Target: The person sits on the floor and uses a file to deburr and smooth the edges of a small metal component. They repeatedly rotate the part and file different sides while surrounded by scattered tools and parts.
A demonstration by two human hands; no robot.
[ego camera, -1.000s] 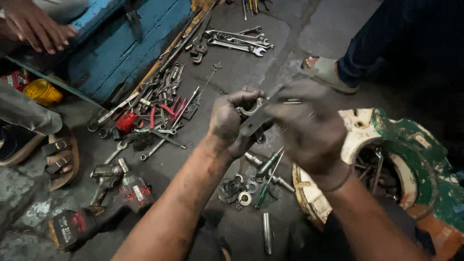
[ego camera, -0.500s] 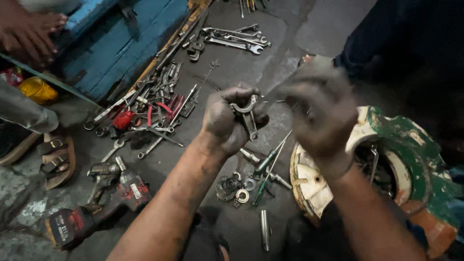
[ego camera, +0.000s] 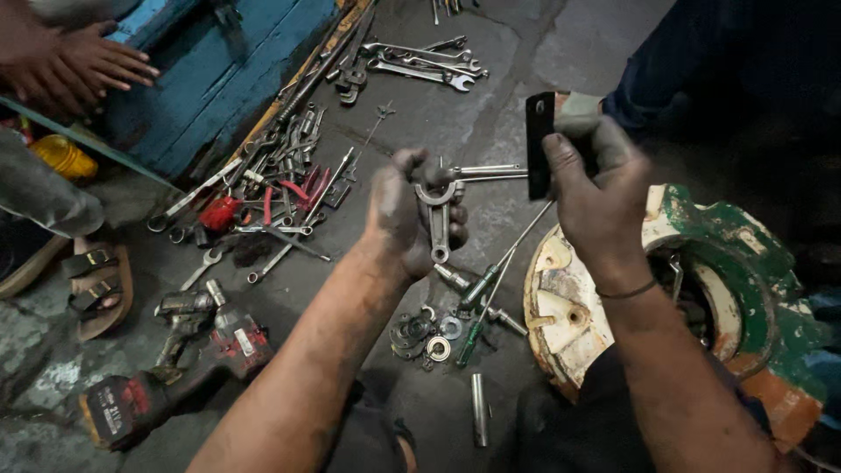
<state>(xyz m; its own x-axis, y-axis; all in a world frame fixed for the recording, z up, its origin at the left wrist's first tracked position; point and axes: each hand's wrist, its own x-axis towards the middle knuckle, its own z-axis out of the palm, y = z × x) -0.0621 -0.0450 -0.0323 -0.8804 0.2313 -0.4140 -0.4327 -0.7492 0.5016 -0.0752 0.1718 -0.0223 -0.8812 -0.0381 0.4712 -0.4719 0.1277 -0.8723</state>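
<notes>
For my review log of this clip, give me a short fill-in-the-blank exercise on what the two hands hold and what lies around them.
1. The left hand grips a metal ____ with a ring at each end.
2. The right hand holds a flat ____ bar upright.
3. The cordless impact wrench lies on the floor to the person's ____.
4. The washers and bearings lie ____ the left hand.

Missing words: connecting rod; black; left; below

A blue box (ego camera: 219,79) is seen upper left; a red-and-black drill (ego camera: 175,368) lower left; a green-and-cream casing (ego camera: 745,263) right.
</notes>
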